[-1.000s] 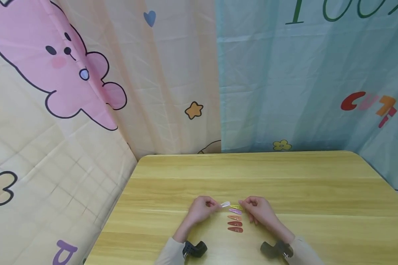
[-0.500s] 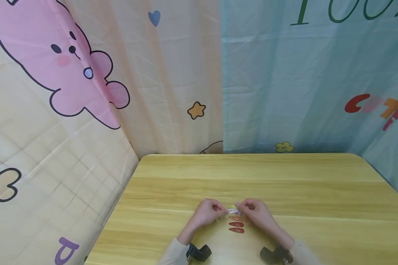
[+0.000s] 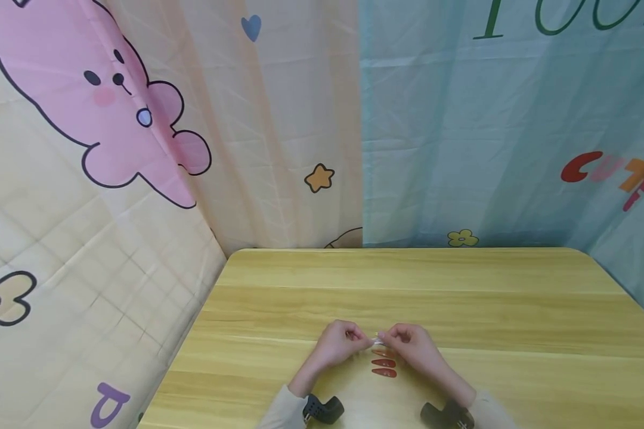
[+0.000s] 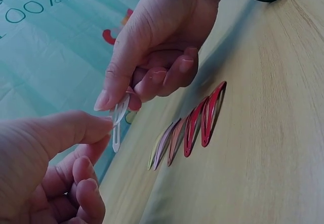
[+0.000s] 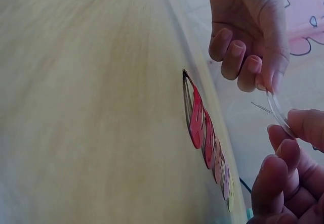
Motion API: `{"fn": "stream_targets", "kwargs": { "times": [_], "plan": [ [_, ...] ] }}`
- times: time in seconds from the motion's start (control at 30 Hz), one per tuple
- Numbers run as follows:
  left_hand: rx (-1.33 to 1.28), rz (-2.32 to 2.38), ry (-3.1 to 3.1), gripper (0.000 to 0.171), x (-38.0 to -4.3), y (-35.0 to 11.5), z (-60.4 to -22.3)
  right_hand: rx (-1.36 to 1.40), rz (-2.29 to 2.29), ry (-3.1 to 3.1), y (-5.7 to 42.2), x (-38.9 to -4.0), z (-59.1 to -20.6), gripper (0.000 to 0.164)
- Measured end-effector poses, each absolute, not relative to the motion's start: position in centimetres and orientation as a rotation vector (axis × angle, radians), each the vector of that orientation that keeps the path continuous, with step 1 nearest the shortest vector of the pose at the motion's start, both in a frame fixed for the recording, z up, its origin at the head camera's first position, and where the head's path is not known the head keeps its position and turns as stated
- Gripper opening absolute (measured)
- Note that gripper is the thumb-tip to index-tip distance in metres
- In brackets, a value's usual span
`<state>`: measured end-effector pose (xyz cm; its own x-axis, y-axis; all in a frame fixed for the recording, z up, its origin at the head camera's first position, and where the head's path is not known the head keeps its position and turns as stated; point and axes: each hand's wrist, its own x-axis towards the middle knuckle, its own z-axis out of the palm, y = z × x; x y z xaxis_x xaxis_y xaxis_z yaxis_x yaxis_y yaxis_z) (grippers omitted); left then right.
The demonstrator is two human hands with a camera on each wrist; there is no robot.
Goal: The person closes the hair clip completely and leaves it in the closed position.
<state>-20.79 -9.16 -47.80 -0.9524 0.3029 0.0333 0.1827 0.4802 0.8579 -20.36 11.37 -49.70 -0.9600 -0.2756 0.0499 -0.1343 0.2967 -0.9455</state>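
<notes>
A white snap hair clip [image 4: 120, 114] is held in the air between both hands. My left hand [image 3: 339, 344] pinches one end between thumb and finger, and my right hand [image 3: 414, 347] pinches the other. In the right wrist view the clip's thin tongue [image 5: 260, 106] stands away from its curved frame, so the clip is snapped open. Below the hands several clips lie side by side on the table: two red ones, one of them nearest me [image 3: 384, 373], then an orange clip [image 4: 173, 145], a purple clip [image 4: 161, 150] and a yellow clip [image 4: 152, 155]. The head view mostly hides the last two.
The wood-grain table [image 3: 279, 286] stretches beyond and to both sides of the hands. Printed curtains [image 3: 279, 119] hang behind it and at its left. Black wrist cameras [image 3: 324, 410] sit on both wrists, close over the table.
The left hand has brought the white clip right and slightly nearer, over the row. The right hand has come in and now pinches its other end. The head view has shifted a little.
</notes>
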Motion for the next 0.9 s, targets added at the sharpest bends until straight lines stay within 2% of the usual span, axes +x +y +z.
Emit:
{"fn": "stream_targets", "kwargs": {
  "times": [0.57, 0.9],
  "plan": [
    [0.457, 1.520, 2.497, 0.020, -20.96, -9.34, -47.41, -0.465, -1.833, 2.375, 11.38, -20.15, -49.40, 0.025],
    [0.545, 1.499, 2.388, 0.023, -21.05, -9.63, -47.16, -0.482, -1.838, 2.306, 11.38, -20.19, -49.19, 0.030]
  ]
}}
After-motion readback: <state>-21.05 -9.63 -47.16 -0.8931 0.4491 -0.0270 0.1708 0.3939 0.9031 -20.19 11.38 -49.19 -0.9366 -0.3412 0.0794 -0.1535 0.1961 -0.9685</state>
